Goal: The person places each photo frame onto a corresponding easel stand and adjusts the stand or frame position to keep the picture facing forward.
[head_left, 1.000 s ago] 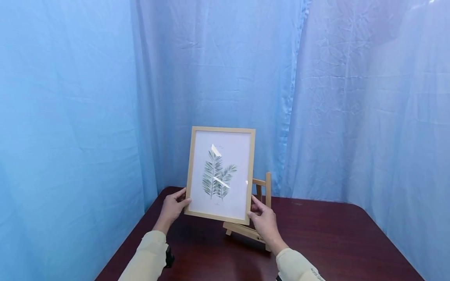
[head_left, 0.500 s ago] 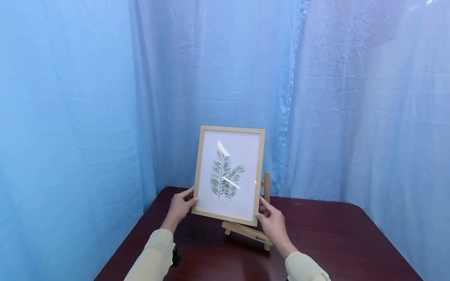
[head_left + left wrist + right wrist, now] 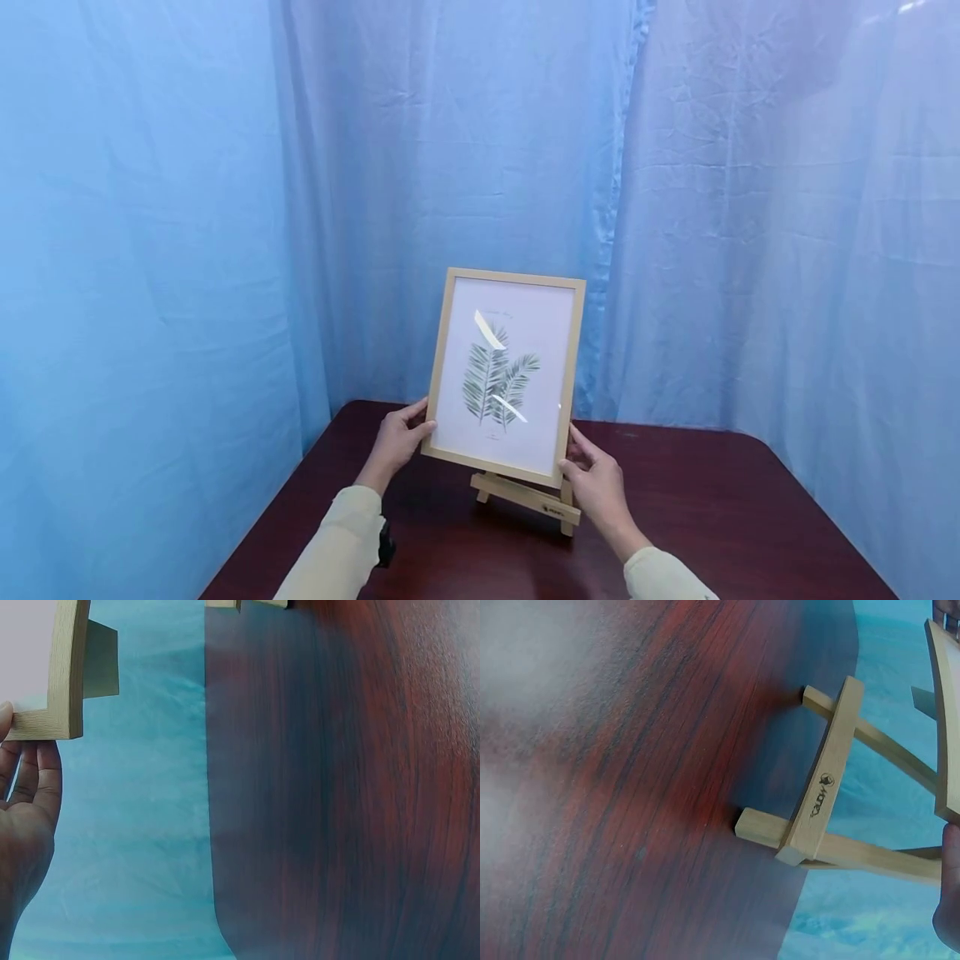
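Observation:
A picture frame [image 3: 504, 375] with a light wood border and a print of green fern-like leaves is held up between both hands, leaning slightly to the right. My left hand [image 3: 397, 442] pinches its lower left edge, thumb in front and fingers behind. At the lower right edge, my right hand [image 3: 597, 483] grips it the same way. Behind and just below stands a small wooden easel [image 3: 525, 496]; its upper part is hidden by the frame. In the right wrist view the frame's bottom edge is apart from the easel's ledge [image 3: 825, 772], which bears a dark logo.
The easel stands on a dark reddish wooden table [image 3: 690, 500] with rounded far corners. Blue curtains [image 3: 465, 150] hang behind the table and along both sides. A dark strap device [image 3: 386, 546] sits at the left wrist.
Both hands have carried the picture frame to the right, so it now covers the easel's upright that showed beside it. The easel has stayed in place.

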Motion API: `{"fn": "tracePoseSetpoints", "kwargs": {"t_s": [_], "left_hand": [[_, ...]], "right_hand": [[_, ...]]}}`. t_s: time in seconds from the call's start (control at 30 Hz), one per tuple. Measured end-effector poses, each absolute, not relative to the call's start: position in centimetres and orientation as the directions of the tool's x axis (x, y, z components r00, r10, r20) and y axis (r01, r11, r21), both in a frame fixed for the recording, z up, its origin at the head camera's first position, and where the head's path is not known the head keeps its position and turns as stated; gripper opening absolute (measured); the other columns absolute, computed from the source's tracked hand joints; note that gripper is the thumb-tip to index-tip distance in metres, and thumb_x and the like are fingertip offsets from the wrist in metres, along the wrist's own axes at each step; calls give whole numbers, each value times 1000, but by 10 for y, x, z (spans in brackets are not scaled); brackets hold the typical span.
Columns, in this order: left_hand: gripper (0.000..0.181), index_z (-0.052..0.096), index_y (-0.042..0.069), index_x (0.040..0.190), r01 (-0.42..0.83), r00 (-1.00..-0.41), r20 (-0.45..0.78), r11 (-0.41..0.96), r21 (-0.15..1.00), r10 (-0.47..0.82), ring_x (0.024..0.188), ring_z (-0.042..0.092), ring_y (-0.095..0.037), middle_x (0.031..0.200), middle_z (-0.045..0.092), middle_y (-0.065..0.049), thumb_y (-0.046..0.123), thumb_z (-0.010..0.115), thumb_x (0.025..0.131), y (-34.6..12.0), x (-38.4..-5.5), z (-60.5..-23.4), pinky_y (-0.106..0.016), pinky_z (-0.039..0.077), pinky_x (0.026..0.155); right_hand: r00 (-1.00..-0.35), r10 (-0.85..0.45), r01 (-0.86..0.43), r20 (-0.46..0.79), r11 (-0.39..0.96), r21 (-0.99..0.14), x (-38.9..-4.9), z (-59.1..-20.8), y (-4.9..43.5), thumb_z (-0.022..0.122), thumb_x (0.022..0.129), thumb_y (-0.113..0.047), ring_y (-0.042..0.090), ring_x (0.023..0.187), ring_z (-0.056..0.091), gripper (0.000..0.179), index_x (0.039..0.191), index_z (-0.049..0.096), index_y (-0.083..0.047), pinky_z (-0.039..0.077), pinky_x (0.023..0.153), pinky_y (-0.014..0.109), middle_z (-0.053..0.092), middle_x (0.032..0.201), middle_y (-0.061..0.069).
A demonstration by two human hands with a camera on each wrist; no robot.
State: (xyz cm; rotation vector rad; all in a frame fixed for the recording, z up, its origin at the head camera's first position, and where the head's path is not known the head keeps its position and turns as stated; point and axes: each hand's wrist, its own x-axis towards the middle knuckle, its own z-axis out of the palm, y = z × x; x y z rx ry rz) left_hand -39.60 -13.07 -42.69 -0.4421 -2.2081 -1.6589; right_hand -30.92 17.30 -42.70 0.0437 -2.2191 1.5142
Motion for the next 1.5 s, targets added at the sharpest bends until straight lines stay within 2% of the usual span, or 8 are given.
{"fn": "tracePoseSetpoints", "kwargs": {"t_s": [0.23,0.67,1.0,1.5], "left_hand": [[49,54,-3,139,437,-898,433,289,852,79,113,61,-36,128,61,-25,-2,67,91,-118,-396,-425,-45,54,88],[48,55,2,140,405,-914,397,283,870,87,100,65,-28,116,67,-18,-1,66,93,-99,-401,-432,-38,57,79],[48,56,3,140,400,-916,392,279,873,88,102,65,-27,118,68,-18,0,66,93,-90,-404,-443,-37,58,78],[48,57,4,139,366,-930,360,249,897,71,107,64,-30,123,66,-19,-2,65,93,-79,-413,-454,-38,58,79]], "right_hand": [[-889,240,-257,391,446,-857,-305,-430,186,70,86,4,22,85,69,61,144,53,-8,53,67,21,69,102,15],[-877,257,-257,405,463,-848,-303,-438,202,70,87,5,26,93,69,61,144,53,-7,54,72,20,70,104,17],[-878,267,-230,398,494,-838,-305,-446,209,69,88,4,27,91,69,60,144,52,-7,54,66,21,70,103,17],[-873,298,-201,387,504,-840,-314,-462,212,69,89,5,30,96,68,61,145,51,-8,56,73,27,70,106,19]]}}
